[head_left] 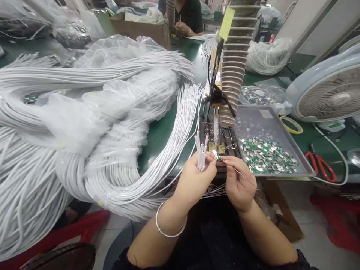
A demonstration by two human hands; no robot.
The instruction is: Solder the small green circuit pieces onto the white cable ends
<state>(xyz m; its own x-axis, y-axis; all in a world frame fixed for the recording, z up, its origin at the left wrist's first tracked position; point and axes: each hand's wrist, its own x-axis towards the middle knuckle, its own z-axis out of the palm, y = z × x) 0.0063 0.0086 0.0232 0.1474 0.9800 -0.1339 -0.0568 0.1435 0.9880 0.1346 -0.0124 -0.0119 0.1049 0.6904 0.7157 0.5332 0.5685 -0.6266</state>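
My left hand (194,182) is closed round several white cables (200,152), whose stripped ends stick up above the fist. At its fingertips sits a small metal-and-green connector (215,154); which fingers grip it is partly hidden. My right hand (240,183) pinches a thin solder wire (245,177), which trails across the palm and points at the connector. Just above the connector, a soldering iron (216,129) hangs tip down from a stand. Behind the fingertips lies a yellowish sponge pad (221,147).
Bundles of white cable (118,180), partly in plastic bags, cover the left. A ribbed duct (233,71) hangs beside the iron. Rightward are a grey tray (253,116) of loose connectors (267,157), yellow tape (291,125), red-handled scissors (320,165) and a fan (332,90). Across sits another person (182,18).
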